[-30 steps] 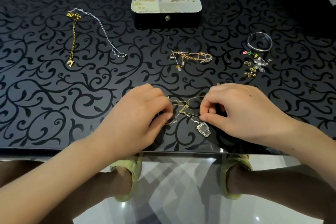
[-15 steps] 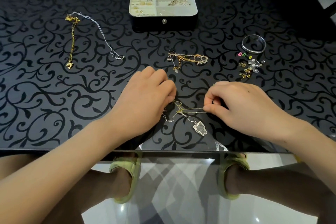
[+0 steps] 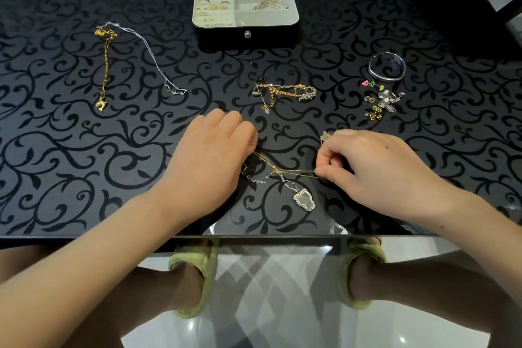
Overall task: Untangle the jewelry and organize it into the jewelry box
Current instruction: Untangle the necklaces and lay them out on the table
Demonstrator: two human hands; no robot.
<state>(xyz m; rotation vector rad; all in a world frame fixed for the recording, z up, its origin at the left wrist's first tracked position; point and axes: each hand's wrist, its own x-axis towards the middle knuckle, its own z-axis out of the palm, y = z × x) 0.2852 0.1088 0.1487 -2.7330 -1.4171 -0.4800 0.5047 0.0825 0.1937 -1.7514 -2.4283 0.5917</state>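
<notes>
A thin gold chain (image 3: 293,171) is stretched taut between my two hands near the table's front edge. My left hand (image 3: 209,161) pinches one end with curled fingers. My right hand (image 3: 375,169) pinches the other end between thumb and forefinger. A silver chain (image 3: 260,178) with a clear pendant (image 3: 304,199) is tangled across the gold one and lies on the table between my hands. The open black jewelry box (image 3: 293,34) stands at the far middle, with rings and earrings in its left compartments and a gold piece in the right one.
A tangled pile of gold and silver chains (image 3: 285,92) lies just beyond my hands. A gold chain (image 3: 104,65) and a silver chain (image 3: 152,56) lie at the far left. A silver bangle (image 3: 386,67) and several small earrings (image 3: 380,100) sit at the right.
My hands have drawn apart, the left going up and left, the right to the right. The gold chain went from a loose loop to a taut line; the pendant stayed on the table.
</notes>
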